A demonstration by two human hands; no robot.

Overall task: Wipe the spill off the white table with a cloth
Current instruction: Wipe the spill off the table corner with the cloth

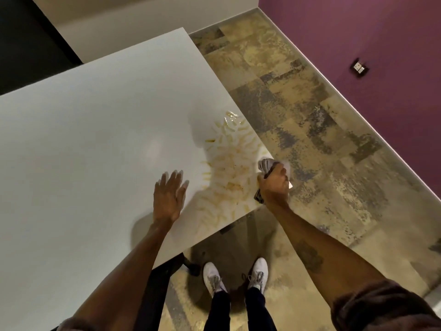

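A yellowish, smeared spill (229, 168) covers the near right corner of the white table (95, 139), running along its right edge. My right hand (274, 185) is shut on a bunched striped grey cloth (265, 165) at the table's right edge, beside the spill. My left hand (170, 194) is open, fingers spread, flat over the table just left of the spill.
Mottled tan and grey floor (310, 130) lies to the right of the table and below it. A purple wall (381, 44) with a small outlet plate (359, 67) stands at far right. My white shoes (236, 275) stand by the table's near corner, next to a dark table leg (164, 278).
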